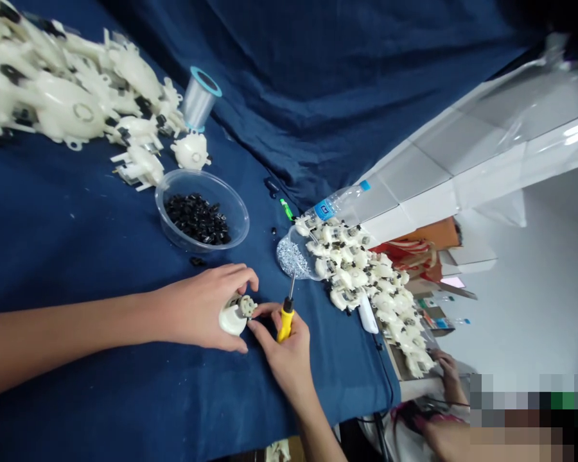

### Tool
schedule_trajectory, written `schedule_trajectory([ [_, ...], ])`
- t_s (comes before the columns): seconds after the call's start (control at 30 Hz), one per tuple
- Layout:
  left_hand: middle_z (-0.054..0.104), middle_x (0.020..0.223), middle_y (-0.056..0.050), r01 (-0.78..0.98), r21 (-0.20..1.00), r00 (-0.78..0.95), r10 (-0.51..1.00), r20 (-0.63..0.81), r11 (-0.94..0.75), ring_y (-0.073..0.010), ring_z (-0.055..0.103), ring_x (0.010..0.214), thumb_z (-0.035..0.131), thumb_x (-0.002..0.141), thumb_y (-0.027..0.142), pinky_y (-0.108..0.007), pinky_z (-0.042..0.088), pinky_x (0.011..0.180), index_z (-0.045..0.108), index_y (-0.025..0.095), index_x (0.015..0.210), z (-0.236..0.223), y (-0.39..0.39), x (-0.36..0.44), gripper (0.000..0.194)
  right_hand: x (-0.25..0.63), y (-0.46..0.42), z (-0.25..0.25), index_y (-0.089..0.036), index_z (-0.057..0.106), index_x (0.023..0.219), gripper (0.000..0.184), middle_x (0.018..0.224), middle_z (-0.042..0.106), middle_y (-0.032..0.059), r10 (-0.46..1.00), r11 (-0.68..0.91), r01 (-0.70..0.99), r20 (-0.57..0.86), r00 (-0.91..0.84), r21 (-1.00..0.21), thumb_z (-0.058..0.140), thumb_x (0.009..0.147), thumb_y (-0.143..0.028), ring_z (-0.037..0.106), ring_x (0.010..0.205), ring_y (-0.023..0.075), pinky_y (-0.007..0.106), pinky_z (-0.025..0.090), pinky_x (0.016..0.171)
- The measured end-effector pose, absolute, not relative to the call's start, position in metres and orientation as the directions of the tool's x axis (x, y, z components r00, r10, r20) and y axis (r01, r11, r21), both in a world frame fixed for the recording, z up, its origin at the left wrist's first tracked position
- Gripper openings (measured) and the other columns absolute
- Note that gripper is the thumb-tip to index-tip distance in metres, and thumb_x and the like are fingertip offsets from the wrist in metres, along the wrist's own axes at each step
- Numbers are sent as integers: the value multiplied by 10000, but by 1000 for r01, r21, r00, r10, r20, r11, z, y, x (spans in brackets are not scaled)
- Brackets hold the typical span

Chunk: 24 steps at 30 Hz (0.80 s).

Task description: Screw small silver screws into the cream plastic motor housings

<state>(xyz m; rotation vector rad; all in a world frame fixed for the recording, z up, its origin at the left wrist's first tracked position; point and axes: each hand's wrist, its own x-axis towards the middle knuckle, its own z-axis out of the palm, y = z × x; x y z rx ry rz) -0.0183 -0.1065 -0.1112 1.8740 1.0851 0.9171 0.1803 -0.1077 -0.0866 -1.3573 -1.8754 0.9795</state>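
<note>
My left hand (200, 305) is closed around a small cream plastic part (234, 316) with a gear showing at its end, held just above the blue cloth (77, 244). My right hand (282, 346) grips a yellow-handled screwdriver (286, 314), its shaft pointing up and away, while its fingertips touch the cream part. Both hands meet near the front middle of the cloth.
A clear bowl of small black pieces (201, 212) sits behind my hands. Piles of cream parts lie at the top left (67, 83) and at the right (366, 276), near a dish of silvery screws (293, 256), a water bottle (340, 202) and a spool (200, 97). Another person's hand (446, 372) shows at the lower right.
</note>
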Motion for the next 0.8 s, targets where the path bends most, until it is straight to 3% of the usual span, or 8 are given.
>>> schedule_trajectory([
  [0.27, 589, 1033, -7, 363, 863, 361, 907, 218, -352, -213, 600, 922, 834, 629, 414, -339, 477, 814, 520, 233, 1003, -106, -108, -20, 521, 181, -113, -92, -241, 321, 651, 427, 848, 721, 51, 969, 195, 375, 119, -215, -906, 719, 807, -236, 660, 800, 197, 357, 526, 817],
  [0.47, 636, 944, 10, 315, 858, 327, 895, 302, -405, -167, 621, 792, 803, 694, 363, -297, 481, 736, 588, 221, 947, -107, -109, -18, 361, 183, -114, -95, -231, 344, 670, 395, 896, 710, 94, 973, 195, 300, 146, -178, -934, 676, 869, -310, 659, 839, 209, 379, 540, 822],
  [0.6, 641, 1043, -20, 329, 850, 357, 887, 291, -412, -203, 646, 888, 823, 696, 351, -322, 505, 799, 602, 215, 988, -110, -110, -18, 390, 194, -114, -90, -204, 481, 781, 285, 957, 651, 82, 971, 213, 290, 169, -169, -933, 573, 949, -415, 630, 798, 177, 336, 528, 770],
  [0.73, 564, 1225, -59, 364, 819, 424, 862, 278, -444, -248, 616, 1062, 824, 719, 342, -365, 495, 926, 606, 224, 1044, -110, -112, -18, 409, 219, -114, -60, -213, 564, 985, 251, 823, 531, 5, 946, 161, 424, 16, -325, -891, 468, 1005, -445, 496, 616, 119, 251, 461, 591],
  [0.8, 507, 1271, -52, 374, 810, 449, 852, 268, -451, -240, 596, 1085, 831, 719, 319, -357, 485, 939, 611, 238, 1046, -110, -115, -18, 402, 233, -111, -40, -210, 585, 1010, 249, 795, 514, 5, 906, 214, 587, -67, -419, -781, 430, 1026, -405, 495, 644, 127, 243, 463, 599],
])
